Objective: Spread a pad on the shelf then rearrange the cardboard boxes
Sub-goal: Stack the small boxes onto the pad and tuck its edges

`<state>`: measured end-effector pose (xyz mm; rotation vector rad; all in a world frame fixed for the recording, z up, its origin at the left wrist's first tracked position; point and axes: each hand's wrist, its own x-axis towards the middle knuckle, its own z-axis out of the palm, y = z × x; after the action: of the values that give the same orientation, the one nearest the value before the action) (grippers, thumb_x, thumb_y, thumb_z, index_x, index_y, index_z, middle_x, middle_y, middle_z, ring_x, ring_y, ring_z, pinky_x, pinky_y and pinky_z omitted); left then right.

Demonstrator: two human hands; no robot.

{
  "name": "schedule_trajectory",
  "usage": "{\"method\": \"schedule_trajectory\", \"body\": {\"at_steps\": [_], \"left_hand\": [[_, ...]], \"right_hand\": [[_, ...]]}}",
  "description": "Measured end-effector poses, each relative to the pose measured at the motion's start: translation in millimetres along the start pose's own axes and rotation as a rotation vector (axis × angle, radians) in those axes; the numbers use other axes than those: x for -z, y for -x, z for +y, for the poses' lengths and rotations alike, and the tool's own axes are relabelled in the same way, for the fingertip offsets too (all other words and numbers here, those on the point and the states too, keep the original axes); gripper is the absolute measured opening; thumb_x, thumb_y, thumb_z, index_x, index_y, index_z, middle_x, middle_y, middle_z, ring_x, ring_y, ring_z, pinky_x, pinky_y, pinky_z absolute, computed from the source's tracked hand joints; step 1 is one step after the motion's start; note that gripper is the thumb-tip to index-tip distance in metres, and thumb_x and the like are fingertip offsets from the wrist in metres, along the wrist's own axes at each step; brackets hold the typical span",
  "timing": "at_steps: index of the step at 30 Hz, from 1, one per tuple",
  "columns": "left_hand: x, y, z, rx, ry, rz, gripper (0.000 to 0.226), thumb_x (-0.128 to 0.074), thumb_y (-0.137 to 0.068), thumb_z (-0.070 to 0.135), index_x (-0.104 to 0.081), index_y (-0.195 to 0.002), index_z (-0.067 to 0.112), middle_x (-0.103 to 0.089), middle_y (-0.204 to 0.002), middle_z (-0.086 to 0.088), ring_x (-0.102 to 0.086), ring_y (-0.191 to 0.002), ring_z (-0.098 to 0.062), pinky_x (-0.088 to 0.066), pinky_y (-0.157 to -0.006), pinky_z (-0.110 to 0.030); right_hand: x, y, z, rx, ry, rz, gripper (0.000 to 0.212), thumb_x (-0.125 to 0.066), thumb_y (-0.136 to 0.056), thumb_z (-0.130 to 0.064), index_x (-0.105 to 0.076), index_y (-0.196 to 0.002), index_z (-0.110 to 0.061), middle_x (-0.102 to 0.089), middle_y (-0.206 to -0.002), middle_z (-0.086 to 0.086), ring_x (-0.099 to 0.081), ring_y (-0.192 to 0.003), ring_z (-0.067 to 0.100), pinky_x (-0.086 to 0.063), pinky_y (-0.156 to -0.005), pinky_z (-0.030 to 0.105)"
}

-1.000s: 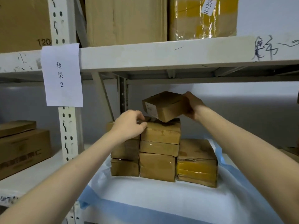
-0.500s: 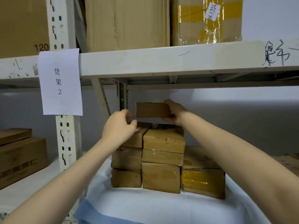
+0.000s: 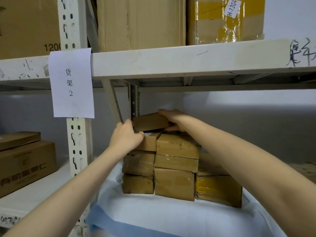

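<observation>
Steel shelf first: white rack, upper deck well above both hands, loaded with big cartons. Paper label on the upright, up and left of the left hand. Two flat boxes in the next bay, well left of that hand and lower.

Pad: white with a blue edge, spread flat on the lower deck, beneath both forearms. Step one reads as done (back edge hidden behind the boxes, so full coverage unconfirmed).

Stack of taped cardboard boxes on the pad, directly below the hands. Three columns side by side, touching. Left and middle three high; right one lower, yellow-taped, partly hidden by the right forearm.

Step two underway, not finished: one box not yet set down. No telling from here how many more are left to move.

Top box: small, brown, held between the two hands just over the left column, slightly tilted with the left end lower. Resting on the box underneath or just clear of it: can't tell.

Right hand: fingers laid over the top of the box's right end, thumb underneath, clamping it.

Left hand: fingers curled against the box's left end, thumb tucked at the lower front corner. Reads as a steadying pinch rather than the main hold.
</observation>
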<state>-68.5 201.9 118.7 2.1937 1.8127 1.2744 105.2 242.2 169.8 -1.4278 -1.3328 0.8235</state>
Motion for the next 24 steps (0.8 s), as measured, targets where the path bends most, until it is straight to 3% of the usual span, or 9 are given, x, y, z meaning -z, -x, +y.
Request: {"method": "schedule_trajectory", "body": {"at_steps": [4,6,11,15,21,24], "left_hand": [[-1,1,-1,-0.057,-0.02,-0.013,0.016,-0.055,-0.088,0.031,-0.066,-0.094,0.02,-0.064,-0.104,-0.002,-0.057,-0.099,-0.021,-0.048,-0.079,-0.03],[-2,3,-1,-0.066,-0.014,-0.014,0.016,-0.055,-0.089,0.03,-0.065,-0.082,0.02,-0.062,-0.088,0.002,-0.057,-0.092,-0.018,-0.046,-0.073,-0.028],[-4,4,-2,-0.082,0.001,0.002,0.016,-0.053,-0.09,0.028,-0.064,-0.08,0.021,-0.06,-0.085,0.003,-0.056,-0.091,-0.018,-0.047,-0.075,-0.029],[-5,3,-2,-0.085,-0.005,-0.007,0.017,-0.053,-0.091,0.027,-0.063,-0.079,0.021,-0.06,-0.084,0.002,-0.057,-0.091,-0.019,-0.047,-0.074,-0.029],[-6,1,-3,-0.079,-0.008,0.0,0.015,-0.053,-0.09,0.028,-0.065,-0.082,0.022,-0.062,-0.087,0.002,-0.057,-0.092,-0.019,-0.049,-0.075,-0.03],[-6,6,2,-0.115,-0.013,0.04,0.012,-0.055,-0.087,0.028,-0.065,-0.082,0.025,-0.064,-0.091,0.003,-0.059,-0.094,-0.02,-0.054,-0.078,-0.037]], "right_hand": [[-3,-3,3,0.101,0.309,0.046,0.064,-0.055,-0.089,-0.057,-0.045,-0.132,-0.01,-0.055,-0.11,0.01,-0.06,-0.096,0.027,-0.055,-0.071,0.03],[-4,-4,7,0.217,0.507,0.096,0.061,-0.051,-0.091,-0.057,-0.048,-0.129,-0.01,-0.058,-0.115,0.01,-0.057,-0.089,0.022,-0.047,-0.066,0.026],[-2,-2,12,0.355,0.664,0.152,0.055,-0.063,-0.087,-0.049,-0.047,-0.127,-0.014,-0.054,-0.121,0.006,-0.053,-0.093,0.019,-0.041,-0.071,0.027],[-6,-2,10,0.466,0.741,0.091,0.043,-0.069,-0.085,-0.031,-0.053,-0.122,-0.017,-0.055,-0.126,0.007,-0.053,-0.109,0.021,-0.04,-0.08,0.026],[-5,4,8,0.475,0.745,0.112,0.042,-0.067,-0.088,-0.03,-0.053,-0.124,-0.014,-0.055,-0.126,0.008,-0.054,-0.108,0.021,-0.041,-0.08,0.025],[2,11,10,0.492,0.691,0.146,0.042,-0.064,-0.09,-0.031,-0.052,-0.126,-0.013,-0.053,-0.126,0.008,-0.054,-0.103,0.02,-0.042,-0.077,0.024]]}}
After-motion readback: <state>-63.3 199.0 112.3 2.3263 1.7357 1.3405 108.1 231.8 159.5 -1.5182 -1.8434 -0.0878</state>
